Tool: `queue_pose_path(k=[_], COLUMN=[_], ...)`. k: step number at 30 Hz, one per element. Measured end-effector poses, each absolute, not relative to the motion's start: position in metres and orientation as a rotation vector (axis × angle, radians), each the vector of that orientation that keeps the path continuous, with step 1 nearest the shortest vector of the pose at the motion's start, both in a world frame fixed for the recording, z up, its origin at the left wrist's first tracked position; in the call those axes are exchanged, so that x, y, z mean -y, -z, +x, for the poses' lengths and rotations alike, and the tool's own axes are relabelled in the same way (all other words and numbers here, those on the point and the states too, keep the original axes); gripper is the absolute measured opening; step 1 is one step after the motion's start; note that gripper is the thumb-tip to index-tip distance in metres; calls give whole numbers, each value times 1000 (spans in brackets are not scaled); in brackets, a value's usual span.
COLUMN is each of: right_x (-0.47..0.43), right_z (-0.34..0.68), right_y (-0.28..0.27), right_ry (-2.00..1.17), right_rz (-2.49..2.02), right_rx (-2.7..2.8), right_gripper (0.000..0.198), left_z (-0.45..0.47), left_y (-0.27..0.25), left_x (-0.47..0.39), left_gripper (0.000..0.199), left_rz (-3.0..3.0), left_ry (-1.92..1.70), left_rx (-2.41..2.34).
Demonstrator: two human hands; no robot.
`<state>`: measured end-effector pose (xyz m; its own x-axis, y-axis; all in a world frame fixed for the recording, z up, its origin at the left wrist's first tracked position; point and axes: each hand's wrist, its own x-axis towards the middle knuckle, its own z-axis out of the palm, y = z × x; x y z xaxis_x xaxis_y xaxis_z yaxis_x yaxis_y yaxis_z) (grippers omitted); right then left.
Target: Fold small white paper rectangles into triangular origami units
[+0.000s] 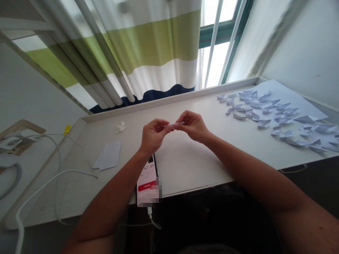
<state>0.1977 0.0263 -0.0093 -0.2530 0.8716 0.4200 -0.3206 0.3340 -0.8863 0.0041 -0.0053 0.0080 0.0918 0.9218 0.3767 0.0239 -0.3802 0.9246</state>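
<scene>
Between my two hands, above the middle of the white table (190, 165), is a small folded piece of white paper (177, 124), seen nearly edge-on. My left hand (155, 134) pinches its left end between thumb and fingers. The right end is pinched the same way by my right hand (192, 125). Fingers cover much of the paper, so its full shape is hidden. Many folded paper boats (255, 105) are spread over the right side of the table. To the left lie a few flat white paper sheets (109, 155), partly overlapping.
A phone (147, 180) showing a timer lies under my left forearm, with a charging cable (149, 211) plugged in. Crumpled white paper (121, 127) sits at the back left. White cables (50, 178) cross the left edge. A curtain (148, 46) hangs behind the table's raised rim.
</scene>
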Motion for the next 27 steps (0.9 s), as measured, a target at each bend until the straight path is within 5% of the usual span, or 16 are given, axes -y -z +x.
queue_pose_path(k=[15, 27], right_x=[-29, -14], right_z=[204, 241], right_y=[8, -39], right_ry=[-1221, -1236], right_rz=[-788, -736], right_rx=[1451, 1465], right_gripper=[62, 57], left_z=[1, 39], left_y=[-7, -67], left_x=[-3, 2], left_gripper=[33, 44], left_rz=[1504, 1376], left_ry=[-1278, -1093], left_rx=[-1028, -931])
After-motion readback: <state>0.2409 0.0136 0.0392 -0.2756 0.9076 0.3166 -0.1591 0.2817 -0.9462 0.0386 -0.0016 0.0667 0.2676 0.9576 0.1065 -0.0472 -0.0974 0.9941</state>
